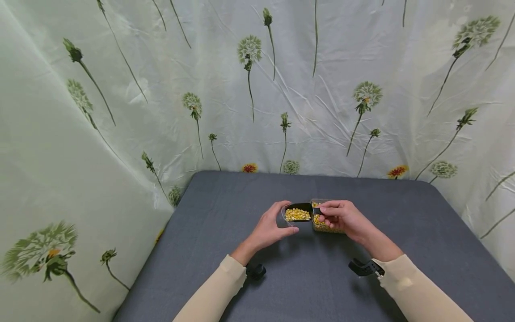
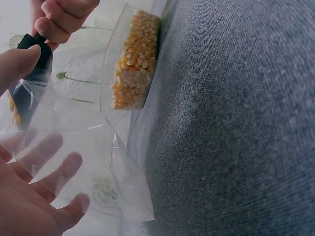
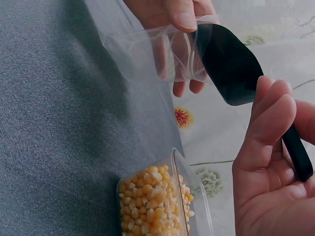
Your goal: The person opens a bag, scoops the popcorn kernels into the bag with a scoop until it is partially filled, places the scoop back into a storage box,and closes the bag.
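My left hand [image 1: 270, 227] holds a clear plastic bag [image 3: 140, 54] by its mouth, thumb on the near side and fingers spread behind the film. The bag hangs down with no kernels showing in its lower part. A black scoop [image 3: 229, 64], loaded with yellow corn kernels [image 1: 297, 215], has its front end at the bag's mouth, overlapping the film. Its handle [image 3: 297, 152] is gripped by my right hand [image 1: 348, 219] between thumb and fingers. Under the right hand stands a clear box [image 1: 327, 229] of corn kernels, partly hidden by that hand in the head view.
The grey cloth-covered table [image 1: 237, 201] reaches back to a white curtain [image 1: 225, 80] printed with dandelions. Black straps hang at both wrists, the left one [image 1: 256, 271] and the right one [image 1: 366, 267] low over the table.
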{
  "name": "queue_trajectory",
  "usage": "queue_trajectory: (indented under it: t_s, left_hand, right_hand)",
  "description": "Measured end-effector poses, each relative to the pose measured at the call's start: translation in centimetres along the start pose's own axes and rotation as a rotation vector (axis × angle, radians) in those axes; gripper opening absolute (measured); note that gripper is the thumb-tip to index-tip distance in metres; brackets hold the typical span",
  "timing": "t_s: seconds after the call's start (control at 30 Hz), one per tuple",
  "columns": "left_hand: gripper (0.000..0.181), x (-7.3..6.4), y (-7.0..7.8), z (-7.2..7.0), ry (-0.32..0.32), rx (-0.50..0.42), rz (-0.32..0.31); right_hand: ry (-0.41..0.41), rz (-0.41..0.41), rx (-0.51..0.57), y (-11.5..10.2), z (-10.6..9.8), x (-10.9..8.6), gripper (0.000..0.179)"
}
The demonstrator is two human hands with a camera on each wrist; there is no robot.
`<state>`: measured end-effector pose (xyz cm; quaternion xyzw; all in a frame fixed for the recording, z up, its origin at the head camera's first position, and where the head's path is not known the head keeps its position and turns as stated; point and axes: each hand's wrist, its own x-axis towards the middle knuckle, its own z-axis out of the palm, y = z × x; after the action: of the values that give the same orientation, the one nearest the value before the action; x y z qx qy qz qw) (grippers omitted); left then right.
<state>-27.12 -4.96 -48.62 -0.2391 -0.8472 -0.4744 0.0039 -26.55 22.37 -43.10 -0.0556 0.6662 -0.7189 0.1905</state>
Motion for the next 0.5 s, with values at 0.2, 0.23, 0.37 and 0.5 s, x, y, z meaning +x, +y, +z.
queue_trajectory:
  t_s: [0.2, 0.23, 0.37, 0.5]
  left_hand:
    - [0.072, 0.0, 0.0, 0.2, -0.014, -0.018, 0.003]
    - [0.072, 0.0, 0.0, 0.2, -0.016, -0.023, 0.002]
    - [0.070, 0.0, -0.1, 0.3, -0.025, -0.047, 0.000]
    - [0.068, 0.0, 0.0, 0.4, -0.035, -0.067, -0.008]
  right_hand:
    - [-0.014, -0.004, -0.052, 0.0, 0.7, 0.1, 0.044]
    - [-0.021, -0.004, -0.059, 0.0, 0.8, 0.1, 0.044]
    - [-0.053, -0.011, -0.096, -0.2, 1.1, 0.1, 0.046]
    - [-0.080, -0.026, -0.120, -0.3, 1.4, 0.1, 0.049]
